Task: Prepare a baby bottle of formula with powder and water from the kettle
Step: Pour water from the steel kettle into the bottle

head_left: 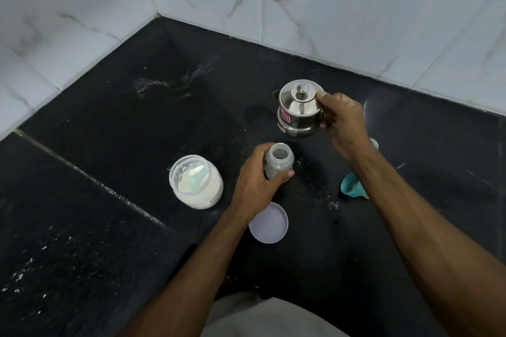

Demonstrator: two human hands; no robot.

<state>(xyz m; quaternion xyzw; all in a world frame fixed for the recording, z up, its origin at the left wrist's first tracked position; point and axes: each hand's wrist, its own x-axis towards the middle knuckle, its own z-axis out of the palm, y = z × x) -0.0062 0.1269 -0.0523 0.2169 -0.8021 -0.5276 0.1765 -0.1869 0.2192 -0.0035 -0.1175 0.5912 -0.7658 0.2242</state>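
Observation:
An open, uncapped baby bottle (279,159) stands on the black counter (109,145), and my left hand (256,186) grips it around the body. My right hand (342,120) grips the handle side of a small steel kettle (298,109) with its lid on, just behind and to the right of the bottle; its spout points left. Whether the kettle is lifted off the counter is unclear. To the left stands an open clear jar of white powder (197,183) with a pale green scoop (198,176) inside.
A round pale lid (269,223) lies on the counter below my left hand. A teal bottle collar (351,186) sits to the right, partly behind my right forearm. White marble-tiled walls (356,8) meet in a corner behind. Powder specks dot the counter.

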